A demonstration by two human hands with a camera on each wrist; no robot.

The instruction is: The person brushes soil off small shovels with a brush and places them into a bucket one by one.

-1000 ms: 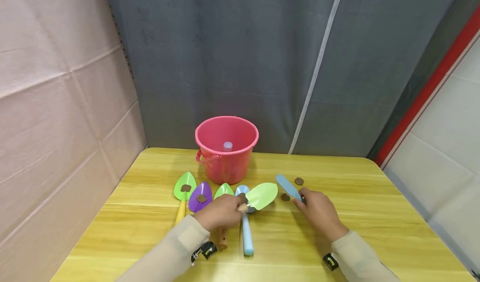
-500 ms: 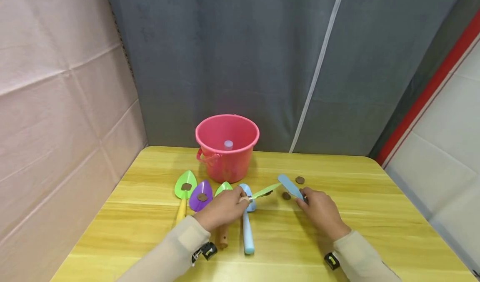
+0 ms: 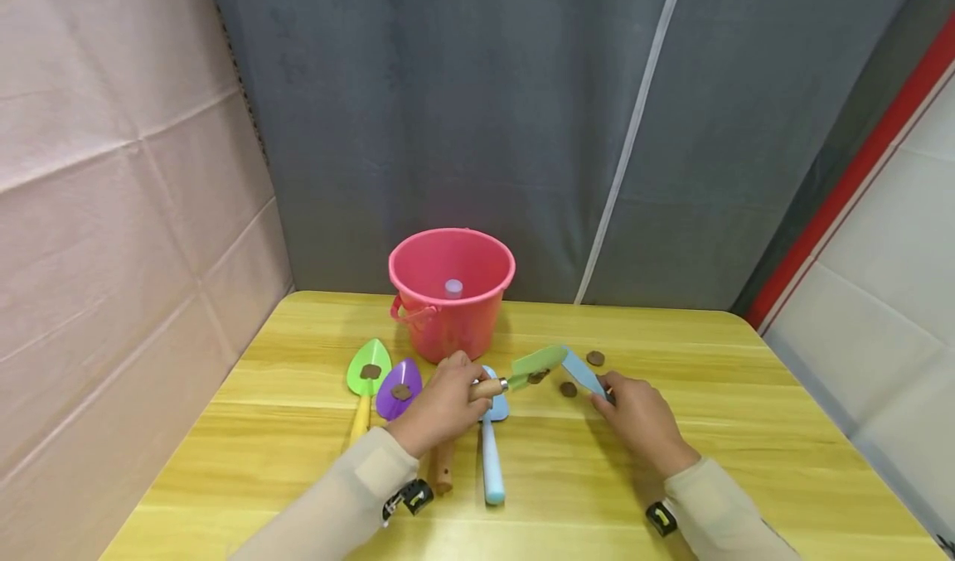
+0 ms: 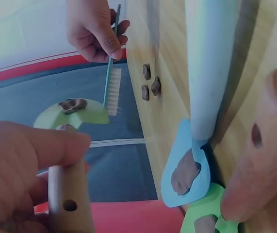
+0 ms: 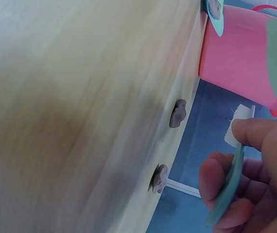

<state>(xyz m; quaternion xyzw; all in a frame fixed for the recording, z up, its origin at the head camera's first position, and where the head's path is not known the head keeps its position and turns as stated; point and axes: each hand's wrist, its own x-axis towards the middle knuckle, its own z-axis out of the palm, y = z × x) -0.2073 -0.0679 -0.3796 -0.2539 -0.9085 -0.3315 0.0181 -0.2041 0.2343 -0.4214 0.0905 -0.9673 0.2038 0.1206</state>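
My left hand (image 3: 445, 403) grips the wooden handle (image 4: 70, 199) of a light green trowel (image 3: 533, 365), held above the other trowels. A brown clay-like lump (image 4: 73, 105) sits on its blade. My right hand (image 3: 639, 422) pinches a blue brush (image 3: 582, 371); its white bristles (image 4: 114, 90) show in the left wrist view. In the head view the brush's tip is close to the green blade; whether they touch I cannot tell. Small brown lumps (image 3: 569, 389) lie on the table beneath the brush.
Under and beside my left hand lie a green trowel (image 3: 378, 355), a purple trowel (image 3: 409, 374) and a light blue trowel (image 3: 492, 461), with brown lumps on their blades. A pink bucket (image 3: 457, 329) stands behind, a pale cylinder (image 3: 453, 288) inside. A grey curtain (image 3: 448, 130) hangs beyond the table.
My left hand has turned the green trowel, first edge-on, then tilted so the lump on its blade shows. The right hand and brush have hardly moved.
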